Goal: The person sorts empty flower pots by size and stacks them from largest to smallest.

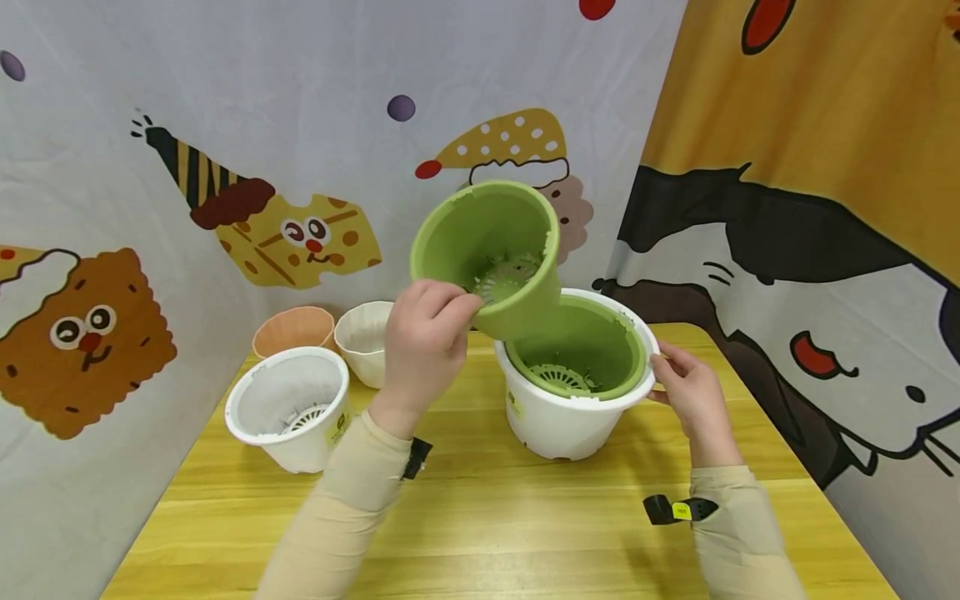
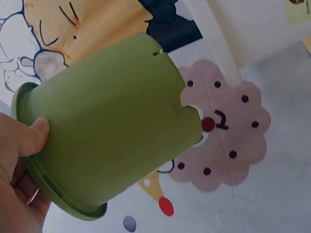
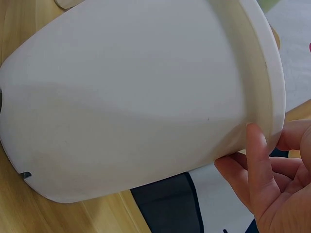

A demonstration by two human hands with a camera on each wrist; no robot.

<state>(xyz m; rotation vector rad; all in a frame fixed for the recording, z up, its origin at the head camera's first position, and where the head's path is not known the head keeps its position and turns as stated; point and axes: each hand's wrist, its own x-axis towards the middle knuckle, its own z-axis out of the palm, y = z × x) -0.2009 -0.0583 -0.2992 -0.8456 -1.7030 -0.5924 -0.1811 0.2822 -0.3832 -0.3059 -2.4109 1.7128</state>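
My left hand (image 1: 429,346) pinches the rim of a green flower pot (image 1: 491,250), which is held up tilted, its slotted bottom showing inside. In the left wrist view the thumb lies on the outer wall of this green pot (image 2: 112,126), just below the rim. A large white flower pot (image 1: 558,429) stands on the table, and a second green pot (image 1: 592,342) sits nested in it. My right hand (image 1: 693,400) grips the white pot's rim on its right side. From the right wrist view, fingers (image 3: 257,155) press beneath the rim of the white pot (image 3: 146,97).
On the left of the wooden table (image 1: 480,533) stands another white pot (image 1: 288,400) with a slotted bottom. Behind it are a peach fluted pot (image 1: 292,329) and a cream fluted pot (image 1: 363,342). A cartoon-printed curtain (image 1: 315,83) hangs behind the table.
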